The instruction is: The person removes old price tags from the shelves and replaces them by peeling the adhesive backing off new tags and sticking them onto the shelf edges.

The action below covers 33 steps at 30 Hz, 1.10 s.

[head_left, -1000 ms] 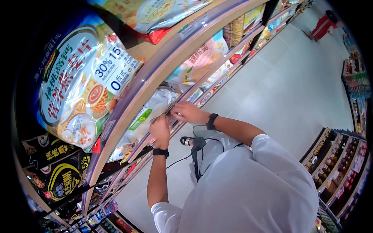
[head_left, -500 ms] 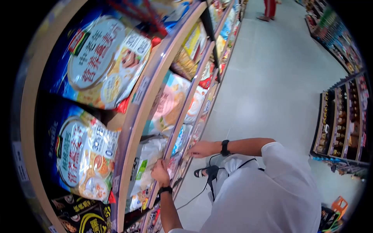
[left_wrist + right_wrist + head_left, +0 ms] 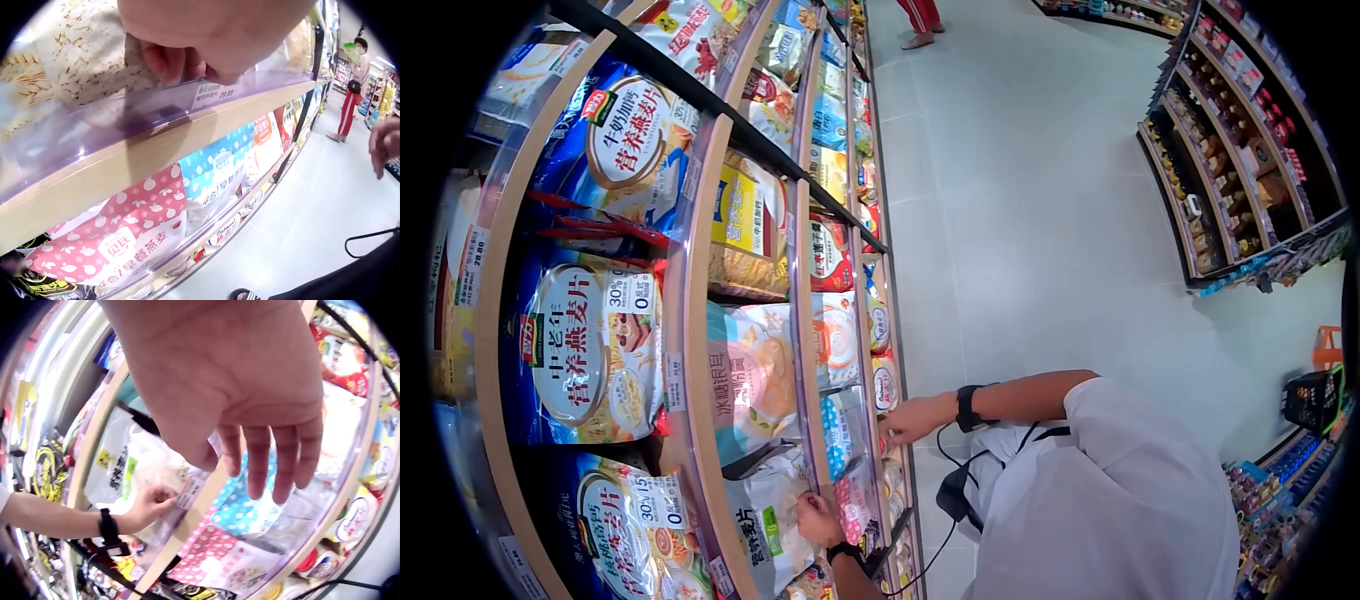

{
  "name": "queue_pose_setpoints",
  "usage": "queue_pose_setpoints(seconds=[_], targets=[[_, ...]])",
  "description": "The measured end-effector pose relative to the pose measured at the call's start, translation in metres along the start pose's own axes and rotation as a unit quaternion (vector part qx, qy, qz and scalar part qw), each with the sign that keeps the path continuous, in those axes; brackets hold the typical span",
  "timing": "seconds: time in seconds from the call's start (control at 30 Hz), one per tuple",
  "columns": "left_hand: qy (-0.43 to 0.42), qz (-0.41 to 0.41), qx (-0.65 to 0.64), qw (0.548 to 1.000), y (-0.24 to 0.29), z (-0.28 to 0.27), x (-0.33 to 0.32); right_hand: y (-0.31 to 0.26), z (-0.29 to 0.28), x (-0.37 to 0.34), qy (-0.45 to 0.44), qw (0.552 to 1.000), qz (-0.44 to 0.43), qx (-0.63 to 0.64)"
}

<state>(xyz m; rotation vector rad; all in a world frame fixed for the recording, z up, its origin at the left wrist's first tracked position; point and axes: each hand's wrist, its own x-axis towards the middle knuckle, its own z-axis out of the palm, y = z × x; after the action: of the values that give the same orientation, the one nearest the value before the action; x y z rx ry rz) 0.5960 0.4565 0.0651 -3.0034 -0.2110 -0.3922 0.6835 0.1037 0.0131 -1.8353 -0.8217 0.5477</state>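
Note:
My left hand [image 3: 818,520] is at the front edge of a middle shelf, beside a white oat bag [image 3: 153,459] with a green patch. In the left wrist view its curled fingers [image 3: 167,65] meet the upper edge of the clear price strip [image 3: 134,122], right above a price label [image 3: 215,91]. My right hand [image 3: 915,418] is held out over the lower shelf's front edge, its fingers [image 3: 256,462] loosely extended and holding nothing. Behind those fingers, in the right wrist view, sit a blue dotted bag [image 3: 240,512] and a pink dotted bag [image 3: 206,547].
Blue oatmeal bags [image 3: 580,350] fill the upper shelf on the left. A pale aisle floor [image 3: 1020,230] runs along the shelving. Another stocked rack [image 3: 1230,150] stands to the right. A person in red trousers [image 3: 348,115] stands farther along. A dark cable [image 3: 940,555] hangs near my legs.
My right hand has come away from beside the left hand and now reaches lower and outward. The left hand stays at the shelf edge. The head view has turned along the aisle.

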Motion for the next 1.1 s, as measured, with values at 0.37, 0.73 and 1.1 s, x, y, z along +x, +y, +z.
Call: queue_pose_setpoints(seconds=[0.37,0.73,1.1], targets=[[0.040,0.034,0.044,0.998,0.004,0.016,0.000,0.081,-0.033,-0.291,-0.025,0.830,0.542,-0.125],[-0.011,-0.015,0.024,1.000,0.015,0.010,0.009,0.019,0.075,-0.603,0.028,0.758,0.634,0.148],[0.052,-0.091,0.006,0.994,0.037,0.004,0.001,0.129,0.017,-0.571,-0.008,0.687,0.694,0.215]])
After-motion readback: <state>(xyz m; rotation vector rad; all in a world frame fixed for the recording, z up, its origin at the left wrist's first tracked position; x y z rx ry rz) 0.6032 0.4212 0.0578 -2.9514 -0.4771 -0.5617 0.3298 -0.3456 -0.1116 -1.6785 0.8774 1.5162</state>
